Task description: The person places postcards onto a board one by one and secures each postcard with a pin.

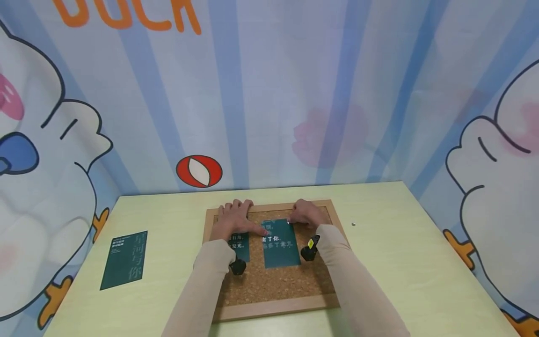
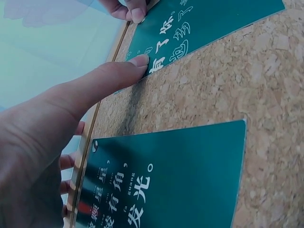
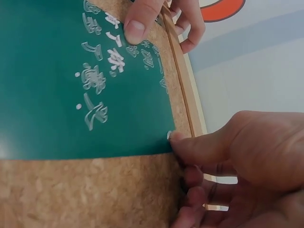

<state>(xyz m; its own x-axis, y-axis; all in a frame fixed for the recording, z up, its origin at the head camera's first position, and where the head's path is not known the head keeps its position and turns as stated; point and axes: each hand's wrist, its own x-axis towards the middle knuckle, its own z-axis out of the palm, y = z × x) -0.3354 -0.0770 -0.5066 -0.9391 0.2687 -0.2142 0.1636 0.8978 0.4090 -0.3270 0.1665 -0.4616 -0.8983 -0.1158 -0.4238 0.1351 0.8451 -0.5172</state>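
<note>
A dark green card (image 1: 281, 255) with white lettering lies on the framed corkboard (image 1: 269, 290). My left hand (image 1: 233, 220) presses its thumb on the card's left part, the other fingers spread over the board's top edge. At the card's upper right corner, my right hand (image 1: 309, 214) has its thumb on a small white thumbtack (image 3: 169, 135), with its fingers curled beside the frame. Under my left hand lies a second green card (image 2: 190, 175), with a small whitish tack (image 2: 95, 145) at one corner. My left hand hides part of that card in the head view.
Another green card (image 1: 124, 260) lies on the pale table (image 1: 168, 290), left of the board. A small white tack (image 1: 353, 224) sits on the table to the board's right. Behind the table hangs a printed curtain (image 1: 273, 93).
</note>
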